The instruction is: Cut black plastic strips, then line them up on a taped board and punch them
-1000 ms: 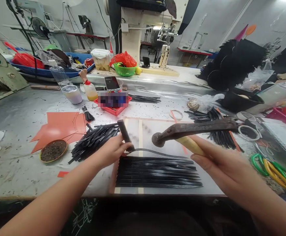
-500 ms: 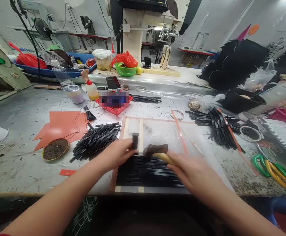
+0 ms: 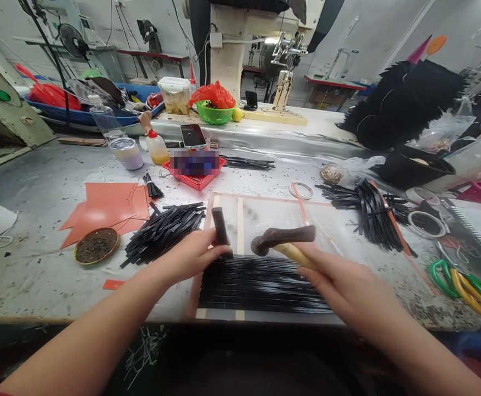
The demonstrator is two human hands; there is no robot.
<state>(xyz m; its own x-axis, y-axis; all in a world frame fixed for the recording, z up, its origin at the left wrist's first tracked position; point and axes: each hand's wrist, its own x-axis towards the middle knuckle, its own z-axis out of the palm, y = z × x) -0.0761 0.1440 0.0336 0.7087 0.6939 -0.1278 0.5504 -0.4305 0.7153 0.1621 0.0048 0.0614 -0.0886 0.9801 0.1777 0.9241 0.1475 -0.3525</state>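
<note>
My right hand (image 3: 339, 278) is wrapped round the light wooden handle of a hammer (image 3: 284, 237). Its dark metal head is raised over the board, apart from the strips below. In my left hand (image 3: 195, 250), a short flat black strip (image 3: 219, 224) is pinched between thumb and fingers, one end sticking up. Just below lies a row of glossy black strips (image 3: 261, 286), side by side across the near part of the pale board (image 3: 261, 212). Two cream tape bands run up the board's left side.
Left of the board are a pile of loose black strips (image 3: 164, 231), orange sheets (image 3: 110, 206) and a round dish (image 3: 97, 246). To the right lie a black strip bundle (image 3: 375, 212) and green-and-yellow-handled scissors (image 3: 465, 289). A red tray (image 3: 195, 181) stands behind.
The hammer has moved right and slightly up, off the strips. The black strip in my left hand has tilted leftward, with its top end higher. The view has shifted slightly.
</note>
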